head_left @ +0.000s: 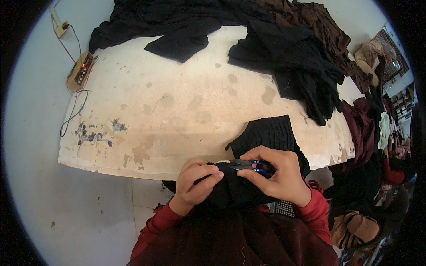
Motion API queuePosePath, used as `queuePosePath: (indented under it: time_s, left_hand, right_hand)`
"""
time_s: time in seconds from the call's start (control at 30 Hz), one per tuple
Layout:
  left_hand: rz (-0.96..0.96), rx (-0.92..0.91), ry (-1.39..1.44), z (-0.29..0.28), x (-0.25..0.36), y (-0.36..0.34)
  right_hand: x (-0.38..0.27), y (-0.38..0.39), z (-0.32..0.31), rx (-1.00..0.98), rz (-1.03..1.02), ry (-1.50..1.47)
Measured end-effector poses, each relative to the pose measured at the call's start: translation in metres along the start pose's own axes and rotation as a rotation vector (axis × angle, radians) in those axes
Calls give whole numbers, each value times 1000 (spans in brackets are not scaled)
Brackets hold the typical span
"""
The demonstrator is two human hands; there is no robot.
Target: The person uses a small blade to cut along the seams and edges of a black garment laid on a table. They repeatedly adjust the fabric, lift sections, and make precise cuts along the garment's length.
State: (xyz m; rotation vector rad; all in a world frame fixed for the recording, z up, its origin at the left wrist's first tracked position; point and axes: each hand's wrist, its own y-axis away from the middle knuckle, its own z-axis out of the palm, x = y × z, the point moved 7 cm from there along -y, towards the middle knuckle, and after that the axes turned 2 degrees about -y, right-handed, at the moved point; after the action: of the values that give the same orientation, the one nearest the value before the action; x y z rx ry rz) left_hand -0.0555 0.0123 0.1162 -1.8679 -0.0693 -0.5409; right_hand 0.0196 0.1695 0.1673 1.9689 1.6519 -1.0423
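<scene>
Head view: right hand [279, 175] holds blue-handled snips [248, 165] over black cloth [266, 135].

The one camera sits on my head and looks steeply down, so my right hand [278, 175] and left hand [195, 181] show close, low in the picture, with my forearms entering from the bottom edge. Beyond my hands the table [177, 115] stretches away, its edges bowed by the wide lens. The rim is dark and round.
</scene>
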Motion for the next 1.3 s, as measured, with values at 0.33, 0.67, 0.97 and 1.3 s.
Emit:
queuePosePath:
  time_s: [0.33,0.67,0.97,1.3]
  left_hand:
    - [45,15,-52,0,4,-2]
    - [32,56,-182,-1,1,4]
    - [-14,44,-131,5,-1,2]
    - [-33,57,-146,2,2,-1]
  right_hand:
    - [17,-13,20,-123,73,-523]
    - [61,-12,-25,549,108,-515]
    - [16,0,26,142,-140,-379]
    - [2,7,17,119,-211,-221]
